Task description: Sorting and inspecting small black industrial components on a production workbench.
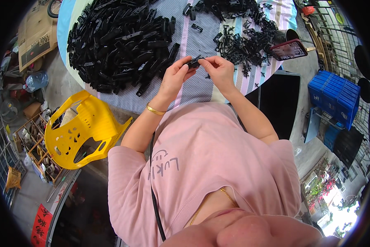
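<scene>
Over the near edge of a cloth-covered table (199,88), both hands meet around one small black plastic part (194,62). My left hand (177,74) pinches its left end between thumb and fingers. At its right end, the fingers of my right hand (219,71) are closed on the same part. Its exact shape is partly covered by the fingertips. A large heap of long black plastic pieces (119,45) lies to the left of my hands. Smaller black frame-like pieces (242,45) are scattered in a pile to the right.
A phone (289,50) leans by a dark cylindrical container (284,36) at the table's right edge. A yellow plastic chair (84,129) stands at left. Blue crates (333,99) are at right. On the floor at left are cardboard (38,33) and a clear bottle (37,81).
</scene>
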